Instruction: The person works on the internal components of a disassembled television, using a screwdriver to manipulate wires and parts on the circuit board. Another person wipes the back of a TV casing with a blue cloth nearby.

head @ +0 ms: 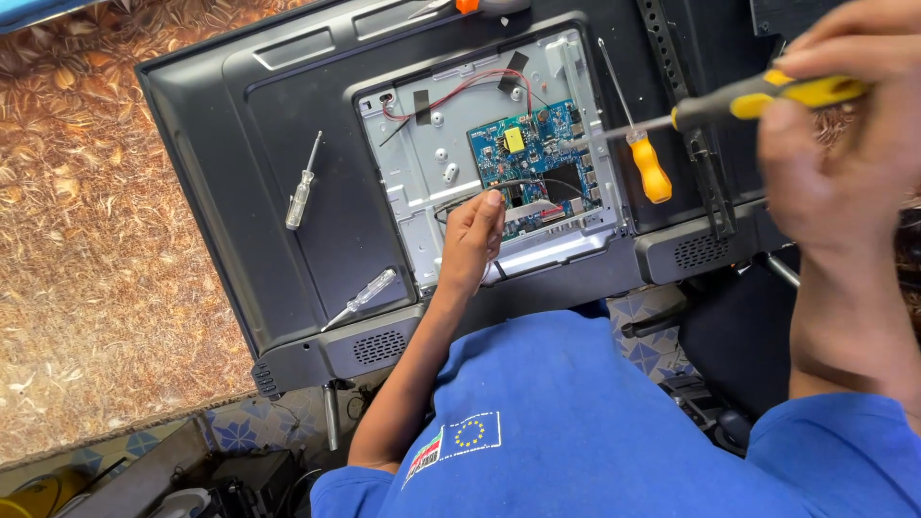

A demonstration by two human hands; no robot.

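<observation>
The right hand (844, 134) is blurred and runs off the top and right edges, so its grip on the yellow-handled screwdriver (758, 96) is unclear. The left hand (470, 240) covers part of the blue circuit board (532, 153) and the cables beneath its fingers. The television back panel (288, 144) is cut by the top edge. Board components are too small to identify.

Yellow-handled screwdriver (758, 96) tip on blue circuit board (537, 163), prob. touching.
</observation>
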